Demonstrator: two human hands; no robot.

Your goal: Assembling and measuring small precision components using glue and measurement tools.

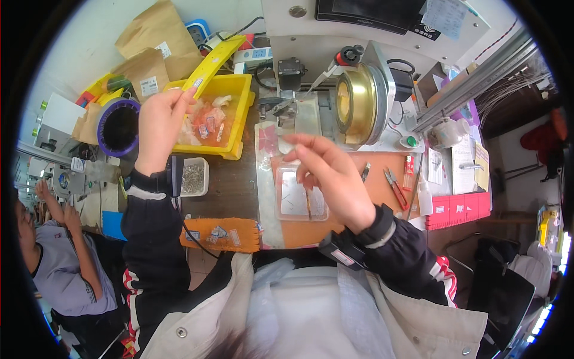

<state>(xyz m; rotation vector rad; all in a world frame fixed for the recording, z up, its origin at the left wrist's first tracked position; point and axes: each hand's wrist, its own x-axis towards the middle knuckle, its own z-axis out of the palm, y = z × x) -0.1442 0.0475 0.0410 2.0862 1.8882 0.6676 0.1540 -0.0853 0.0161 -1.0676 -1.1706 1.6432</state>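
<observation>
While the left hand (pixel 162 122), near the yellow bin at upper left (pixel 243 119), and the central right hand (pixel 329 173) curl, holding what I cannot tell, light, steady pressure should serve best.

Yellow bin (pixel 241 122), gold spool (pixel 360 102), red-handled snips (pixel 397 191)

L hand (pixel 160 122) pinched, R hand (pixel 333 176) part-curled.
</observation>
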